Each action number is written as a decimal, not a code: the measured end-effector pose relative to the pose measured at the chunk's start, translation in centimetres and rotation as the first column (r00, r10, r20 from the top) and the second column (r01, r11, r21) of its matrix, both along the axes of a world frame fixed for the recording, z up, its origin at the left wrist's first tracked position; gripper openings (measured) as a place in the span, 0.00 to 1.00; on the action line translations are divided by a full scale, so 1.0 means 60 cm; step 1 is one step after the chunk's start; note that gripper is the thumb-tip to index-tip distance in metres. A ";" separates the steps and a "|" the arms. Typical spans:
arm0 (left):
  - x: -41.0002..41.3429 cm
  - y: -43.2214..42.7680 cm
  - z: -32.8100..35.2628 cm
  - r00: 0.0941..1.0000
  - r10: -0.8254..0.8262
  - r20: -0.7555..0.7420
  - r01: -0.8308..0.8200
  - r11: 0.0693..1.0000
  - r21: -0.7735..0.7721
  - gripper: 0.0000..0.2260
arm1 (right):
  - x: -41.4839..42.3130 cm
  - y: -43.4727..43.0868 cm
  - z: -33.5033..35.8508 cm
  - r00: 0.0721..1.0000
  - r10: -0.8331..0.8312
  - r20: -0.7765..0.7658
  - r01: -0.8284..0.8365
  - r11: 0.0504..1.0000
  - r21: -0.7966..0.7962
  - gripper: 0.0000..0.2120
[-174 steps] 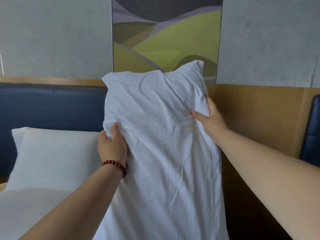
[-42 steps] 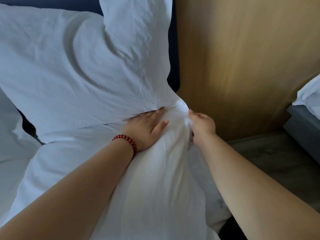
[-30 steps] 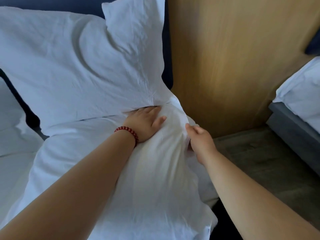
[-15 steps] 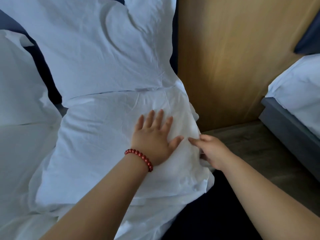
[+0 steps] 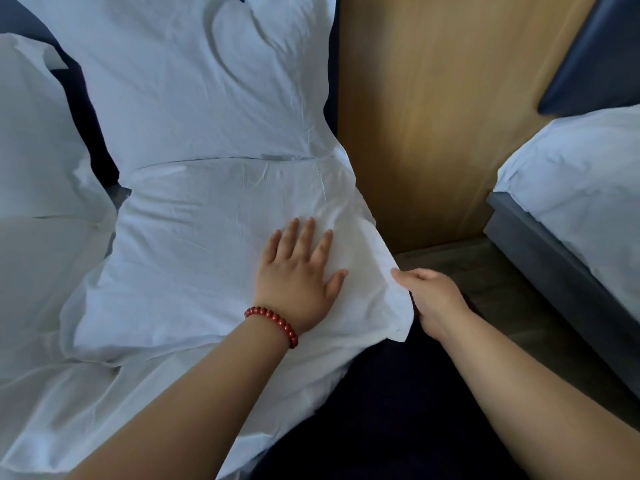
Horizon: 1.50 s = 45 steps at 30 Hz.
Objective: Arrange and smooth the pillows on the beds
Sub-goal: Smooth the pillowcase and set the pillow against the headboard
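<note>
1. Two white pillows fill the right end of the bed: the flat pillow lies on the white bedding, and the upright pillow leans against the blue headboard just behind it, their edges touching.
2. Left hand, with a red bead bracelet at the wrist, lies palm down on the right part of the flat pillow, fingers straight and spread, gripping nothing. A little over a second ago it was tucked into the seam between the two pillows; it now sits nearer, on the open face.
3. Right hand pinches the flat pillow's right edge, thumb on top and fingers curled under the loose flap. It has slid from the far corner to the near part of that edge.
4. Nearly six seconds ago this pillow was held upright in both hands.
5. A third pillow stands at the far left.
6. To the right are a wooden panel, the grey floor and a second bed.
</note>
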<state>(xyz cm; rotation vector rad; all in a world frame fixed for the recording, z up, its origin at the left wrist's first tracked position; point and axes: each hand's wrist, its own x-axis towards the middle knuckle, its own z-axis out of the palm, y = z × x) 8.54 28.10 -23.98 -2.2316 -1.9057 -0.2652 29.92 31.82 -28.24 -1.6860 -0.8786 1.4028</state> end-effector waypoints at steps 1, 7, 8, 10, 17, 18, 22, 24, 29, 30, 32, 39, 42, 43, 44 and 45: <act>0.002 -0.010 -0.002 0.996 -0.009 0.087 0.005 0.999 0.047 0.32 | 0.002 -0.007 0.002 0.999 0.017 -0.041 -0.018 1.000 -0.015 0.15; 0.018 -0.087 -0.039 0.970 -0.074 0.231 0.053 0.994 0.097 0.28 | -0.011 -0.042 0.016 0.919 0.309 0.243 -0.298 0.951 -0.082 0.13; 0.018 -0.096 -0.055 0.985 -0.094 0.143 0.081 0.992 0.096 0.29 | -0.013 -0.044 0.015 0.930 0.251 0.270 -0.247 0.968 -0.050 0.10; 0.015 -0.108 -0.075 0.984 -0.122 0.132 0.107 0.988 0.115 0.28 | -0.010 -0.049 0.011 0.949 0.151 0.278 -0.162 0.987 0.014 0.08; 0.018 -0.174 -0.069 0.622 0.047 0.782 -0.029 0.999 -0.037 0.13 | 0.014 -0.075 0.034 0.937 0.259 0.233 -0.253 0.966 -0.058 0.15; 0.025 -0.186 -0.066 0.511 0.211 0.833 -0.111 0.978 -0.179 0.10 | 0.017 -0.077 0.038 0.910 0.304 0.281 -0.288 0.953 -0.099 0.14; 0.025 -0.194 -0.060 -0.251 0.513 0.821 -0.126 0.823 -0.553 0.09 | 0.028 -0.087 0.041 0.971 0.030 0.236 -0.016 0.998 -0.063 0.06; 0.025 -0.197 -0.052 -0.529 0.516 0.673 -0.005 0.792 -0.611 0.14 | 0.033 -0.093 0.038 0.988 -0.072 0.136 0.075 0.997 -0.023 0.04; 0.038 -0.186 -0.039 -0.673 0.448 0.588 0.018 0.805 -0.593 0.21 | 0.036 -0.113 0.035 0.980 0.003 0.199 -0.017 0.998 0.066 0.06; 0.036 -0.179 -0.038 -0.714 0.409 0.568 0.015 0.820 -0.571 0.18 | 0.037 -0.115 0.035 0.979 0.015 0.203 -0.029 0.997 0.065 0.06; 0.027 -0.171 -0.046 -0.771 0.341 0.538 -0.009 0.839 -0.545 0.12 | 0.042 -0.118 0.033 0.979 -0.008 0.205 -0.008 0.997 0.076 0.06; 0.013 -0.200 -0.066 -0.725 0.379 0.576 -0.035 0.814 -0.579 0.04 | 0.045 -0.127 0.032 0.965 -0.044 0.257 0.014 0.993 0.116 0.05; 0.006 -0.197 -0.061 -0.744 0.337 0.577 -0.033 0.844 -0.536 0.08 | 0.045 -0.127 0.032 0.951 -0.038 0.307 -0.008 0.989 0.148 0.03; 0.000 -0.196 -0.058 -0.760 0.309 0.573 -0.048 0.852 -0.522 0.08 | 0.043 -0.129 0.032 0.934 -0.025 0.356 -0.039 0.984 0.173 0.03; -0.008 -0.196 -0.054 -0.771 0.275 0.574 -0.072 0.858 -0.508 0.07 | 0.041 -0.132 0.030 0.914 -0.007 0.406 -0.080 0.977 0.197 0.05; -0.019 -0.196 -0.050 -0.773 0.247 0.584 -0.100 0.862 -0.497 0.05 | 0.037 -0.137 0.031 0.898 0.011 0.440 -0.119 0.969 0.218 0.09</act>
